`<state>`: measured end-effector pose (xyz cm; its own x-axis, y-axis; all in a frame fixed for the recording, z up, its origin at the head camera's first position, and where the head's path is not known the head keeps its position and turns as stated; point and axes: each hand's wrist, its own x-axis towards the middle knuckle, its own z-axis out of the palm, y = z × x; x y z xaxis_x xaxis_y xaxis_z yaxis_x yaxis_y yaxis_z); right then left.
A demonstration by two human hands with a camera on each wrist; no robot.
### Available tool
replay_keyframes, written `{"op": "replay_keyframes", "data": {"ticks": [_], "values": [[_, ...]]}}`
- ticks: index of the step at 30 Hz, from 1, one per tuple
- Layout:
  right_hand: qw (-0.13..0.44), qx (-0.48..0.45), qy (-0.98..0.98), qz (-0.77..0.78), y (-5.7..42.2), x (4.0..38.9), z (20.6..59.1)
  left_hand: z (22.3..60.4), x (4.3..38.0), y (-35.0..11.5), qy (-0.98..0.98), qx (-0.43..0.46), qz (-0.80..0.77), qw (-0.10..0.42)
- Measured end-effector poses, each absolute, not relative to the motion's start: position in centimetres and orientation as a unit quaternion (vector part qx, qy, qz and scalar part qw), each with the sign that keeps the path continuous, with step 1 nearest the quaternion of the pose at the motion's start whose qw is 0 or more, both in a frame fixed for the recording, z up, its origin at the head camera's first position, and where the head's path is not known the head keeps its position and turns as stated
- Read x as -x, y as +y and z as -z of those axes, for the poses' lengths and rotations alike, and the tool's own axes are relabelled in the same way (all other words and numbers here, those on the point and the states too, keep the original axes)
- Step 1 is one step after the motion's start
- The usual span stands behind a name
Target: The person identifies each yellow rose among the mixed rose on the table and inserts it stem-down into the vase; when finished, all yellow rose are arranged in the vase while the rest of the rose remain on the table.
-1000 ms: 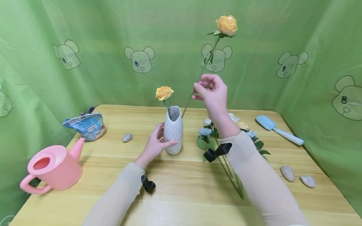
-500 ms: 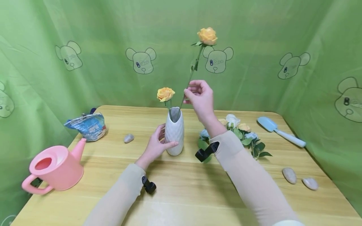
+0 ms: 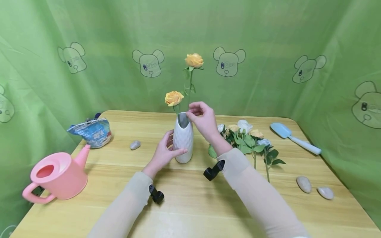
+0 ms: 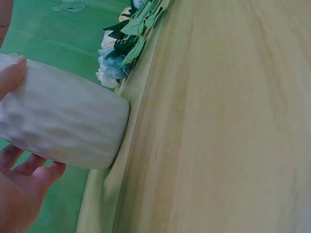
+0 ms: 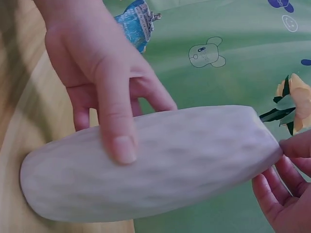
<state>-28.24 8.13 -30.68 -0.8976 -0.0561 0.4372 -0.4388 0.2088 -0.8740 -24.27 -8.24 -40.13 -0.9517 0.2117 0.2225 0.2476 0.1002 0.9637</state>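
A white textured vase [image 3: 183,140] stands upright on the wooden table. My left hand [image 3: 162,153] grips its side, thumb across the front and fingers behind; the left wrist view shows the vase's base [image 4: 104,141] on the tabletop. One yellow rose [image 3: 174,98] leans out of the vase mouth on the left. At the rim, my right hand [image 3: 204,121] pinches the stem of a taller orange-yellow rose [image 3: 194,60], whose lower end is hidden inside the vase. In the right wrist view, the right fingertips [image 5: 291,145] are right at the rim.
Right of the vase lie several artificial flowers [image 3: 245,140] with leaves. Beyond them are a light-blue scoop [image 3: 282,130] and two stones [image 3: 303,184]. On the left stand a pink watering can [image 3: 61,178] and a blue bag [image 3: 94,132], with a small stone [image 3: 135,144] nearby.
My right hand has come left and down to the vase mouth, lowering the rose, whose stem has gone into the vase and turned more upright. The left hand keeps its grip.
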Motion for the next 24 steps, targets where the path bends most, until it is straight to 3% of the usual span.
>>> {"op": "replay_keyframes", "data": {"ticks": [14,24], "values": [[0.111,-0.109,-0.772,-0.617,11.2,27.2,33.4,42.8,25.9,-8.2,-0.738,0.148,0.657,0.032],[0.111,-0.093,-0.765,-0.627,14.9,25.9,34.8,40.1,23.9,-8.1,-0.736,0.15,0.66,0.012]]}}
